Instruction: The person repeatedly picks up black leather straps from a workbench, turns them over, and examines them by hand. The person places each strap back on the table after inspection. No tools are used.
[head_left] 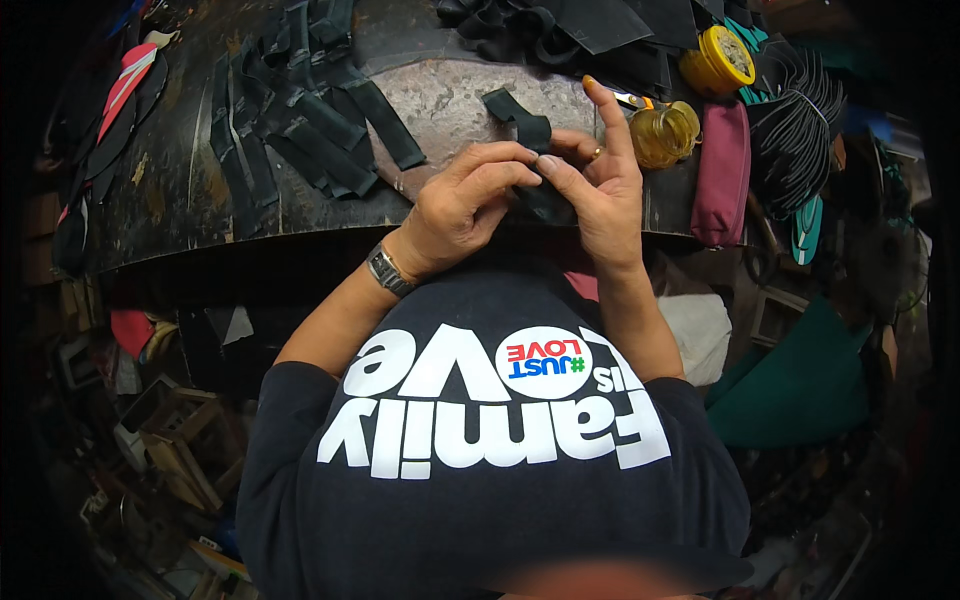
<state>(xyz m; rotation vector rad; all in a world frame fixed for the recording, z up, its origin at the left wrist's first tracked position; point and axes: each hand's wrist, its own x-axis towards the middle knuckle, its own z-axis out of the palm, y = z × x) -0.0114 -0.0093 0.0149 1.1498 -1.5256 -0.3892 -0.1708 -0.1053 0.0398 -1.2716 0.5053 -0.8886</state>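
A black strap-like strip (523,125) is pinched between my two hands above the near edge of the dark table. My left hand (468,195) has its thumb and fingers closed on the strip's lower part. My right hand (608,190) presses thumb and curled fingers on the same piece, its index finger raised with a yellowish stain at the tip. Part of the strip is hidden behind the fingers. Beneath its upper end lies a worn, pale slab (430,92). An open glass jar with amber residue (664,136) rests just right of my right hand.
Many black strips (310,120) lie piled at the left, with more black material (560,30) at the back. A yellow tub (717,62), maroon pouch (720,175) and bundle of black cords (798,110) sit at the right. Pink-and-black pieces (125,90) hang at the far left.
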